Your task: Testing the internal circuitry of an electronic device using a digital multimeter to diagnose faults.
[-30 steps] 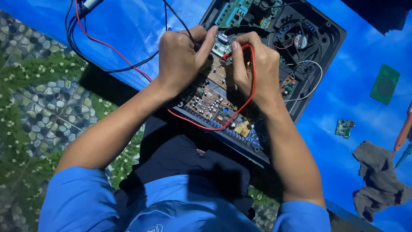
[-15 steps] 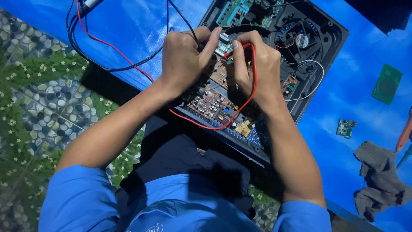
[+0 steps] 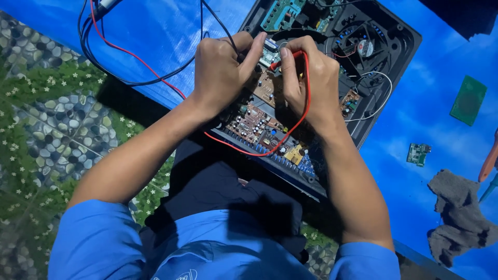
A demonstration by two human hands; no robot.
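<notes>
An opened black electronic device (image 3: 394, 41) lies on a blue sheet, its brown circuit board (image 3: 254, 122) exposed. My left hand (image 3: 220, 70) grips a black test probe, its tip hidden against the board. My right hand (image 3: 311, 78) pinches a red test probe (image 3: 284, 58) down onto the same area. The red lead (image 3: 290, 132) loops around my right wrist and over the board. The black lead (image 3: 150, 80) runs off to the upper left. A small fan (image 3: 365, 47) sits in the device's far corner.
A green circuit board (image 3: 468, 100) and a smaller green board (image 3: 418, 154) lie on the blue sheet (image 3: 155, 31) at right. A grey rag (image 3: 459, 215) and orange tool handle (image 3: 488, 162) are at the right edge. Pebble-patterned floor mat (image 3: 46, 124) at left.
Both hands stay on the probes over the board; only a slight shift of the view, with the hands edging a little upward in the frame.
</notes>
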